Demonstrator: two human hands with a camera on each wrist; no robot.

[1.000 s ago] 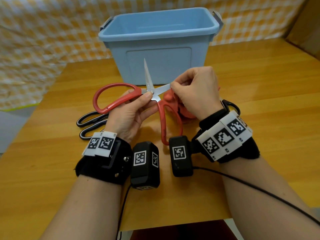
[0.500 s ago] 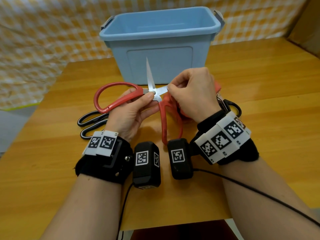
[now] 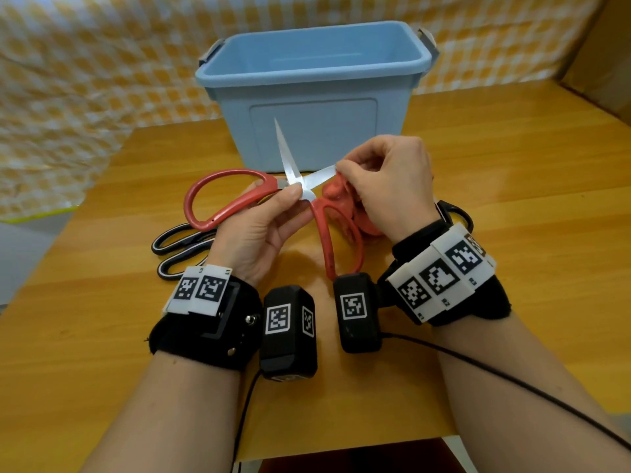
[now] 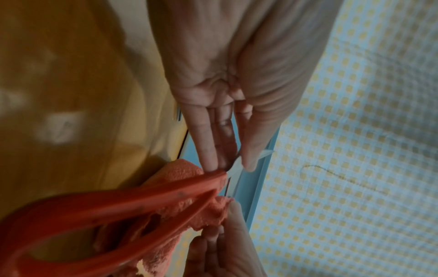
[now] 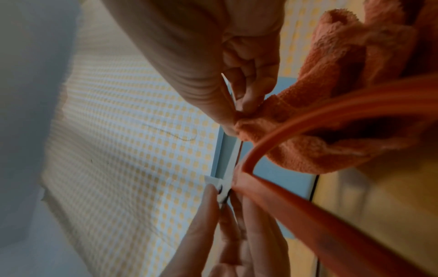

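Red-handled scissors (image 3: 239, 208), blades wide apart; L hand (image 3: 259, 233) fingers (image 3: 288, 199) pinch pivot, R hand (image 3: 392, 186) pinches cloth (image 3: 334, 193) onto blade.

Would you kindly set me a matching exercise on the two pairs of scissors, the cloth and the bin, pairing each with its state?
Things:
1. red scissors
2. black scissors
3. orange cloth
4. blue bin

States:
A. stands at the back of the table
B. pinched round a blade by the right hand
C. lies flat, partly hidden by the left hand
D. held at the pivot by the left hand, blades apart

Pairs: 1-D; 2-C; 3-B; 4-A.
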